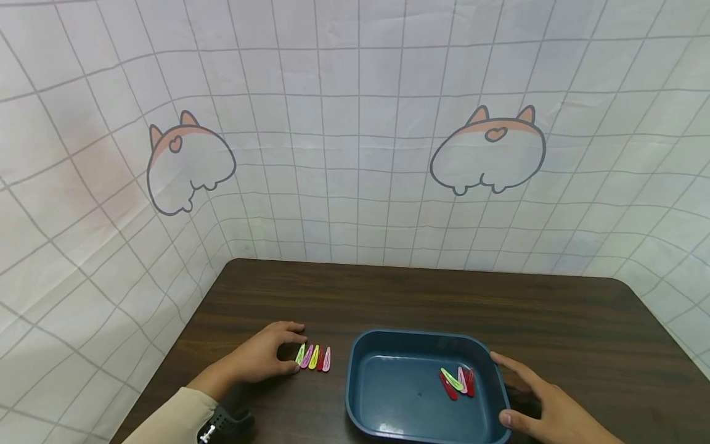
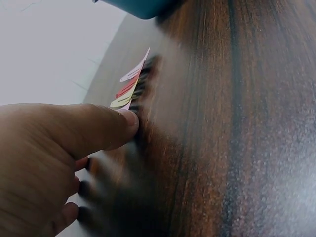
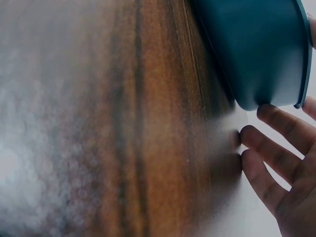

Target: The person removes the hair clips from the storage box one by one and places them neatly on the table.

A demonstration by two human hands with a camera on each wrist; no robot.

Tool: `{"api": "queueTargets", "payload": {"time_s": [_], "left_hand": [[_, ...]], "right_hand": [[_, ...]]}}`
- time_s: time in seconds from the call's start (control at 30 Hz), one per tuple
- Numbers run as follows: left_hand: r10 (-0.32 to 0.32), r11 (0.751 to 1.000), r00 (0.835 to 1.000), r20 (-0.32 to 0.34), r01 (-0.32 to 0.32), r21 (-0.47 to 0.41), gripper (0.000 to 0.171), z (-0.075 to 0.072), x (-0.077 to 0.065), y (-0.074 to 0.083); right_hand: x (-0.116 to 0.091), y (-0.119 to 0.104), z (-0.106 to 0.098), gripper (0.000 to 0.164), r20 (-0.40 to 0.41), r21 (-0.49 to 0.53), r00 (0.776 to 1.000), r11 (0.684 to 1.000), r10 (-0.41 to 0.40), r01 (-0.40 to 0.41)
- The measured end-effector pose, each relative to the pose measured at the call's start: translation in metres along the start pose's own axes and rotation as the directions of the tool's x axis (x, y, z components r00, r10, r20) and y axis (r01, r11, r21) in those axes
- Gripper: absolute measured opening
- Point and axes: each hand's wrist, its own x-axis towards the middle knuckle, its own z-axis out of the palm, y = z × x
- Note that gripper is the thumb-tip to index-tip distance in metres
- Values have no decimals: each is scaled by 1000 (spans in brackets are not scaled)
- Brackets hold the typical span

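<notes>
Left hand (image 1: 265, 354) is spread at the green clip (image 1: 301, 353), right hand (image 1: 546, 404) spread against the blue tray (image 1: 394, 391).

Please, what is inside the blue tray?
Inside the blue tray lie a green hair clip, a pink hair clip and red hair clips, close together. Where they overlap, parts are covered, so I cannot count the red ones.

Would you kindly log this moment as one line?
left hand: at hair clip row | right hand: touching blue tray | tray: clips inside
</notes>
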Motion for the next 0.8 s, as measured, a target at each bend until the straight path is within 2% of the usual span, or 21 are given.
{"api": "queueTargets", "payload": {"time_s": [0.23,0.63,0.8], "left_hand": [[-4,1000,1000,4,4,11,56,-1,0,0],[-8,1000,1000,-2,8,19,50,-1,0,3],[-12,1000,1000,5,12,11,53,-1,1,1]], "right_hand": [[0,0,0,77,-2,-6,1000,1000,2,-2],[2,1,-2,77,10,9,1000,1000,4,-4],[2,3,-4,77,20,15,1000,1000,-7,7]]}}
